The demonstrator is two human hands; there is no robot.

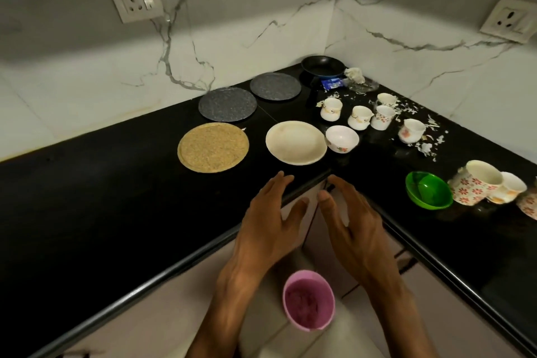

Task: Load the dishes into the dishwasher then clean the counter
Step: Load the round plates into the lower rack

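Clearly nothing seems loaded yet: plates (295, 142), cups (360, 117) and scraps (427, 148) crowd the tabletop's (87, 197) inner corner; both hands (268, 224) (353, 227) hover spread, empty

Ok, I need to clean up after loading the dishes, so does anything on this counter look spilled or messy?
Yes. White scraps lie scattered on the black counter around the floral cups near the corner, plus a crumpled white wad beside the black pan.
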